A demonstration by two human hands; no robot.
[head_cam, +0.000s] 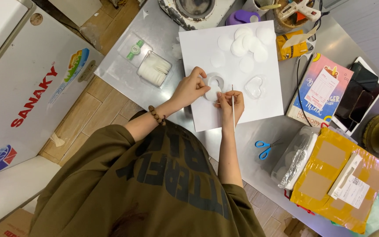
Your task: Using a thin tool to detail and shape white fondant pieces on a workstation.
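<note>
My left hand (191, 88), with a bead bracelet on the wrist, pinches a round white cotton pad (212, 93) against a clear heart-shaped mould (216, 80). Both lie on a white board (207, 48) on the metal table. My right hand (230, 104) is right beside the pad and grips a thin white stick (233, 94) that points away from me. A second clear heart mould (254, 87) lies to the right on the board. Several loose cotton pads (248, 44) are spread at the board's far side.
A clear box of cotton pads (154, 69) stands left of the board. Blue scissors (264, 148), a plastic bag (295, 159) and a yellow parcel (336, 182) lie to the right. A book (321, 90), a tablet (361, 97) and a glue gun (302, 8) are further back. A white chest freezer (23, 87) stands at the left.
</note>
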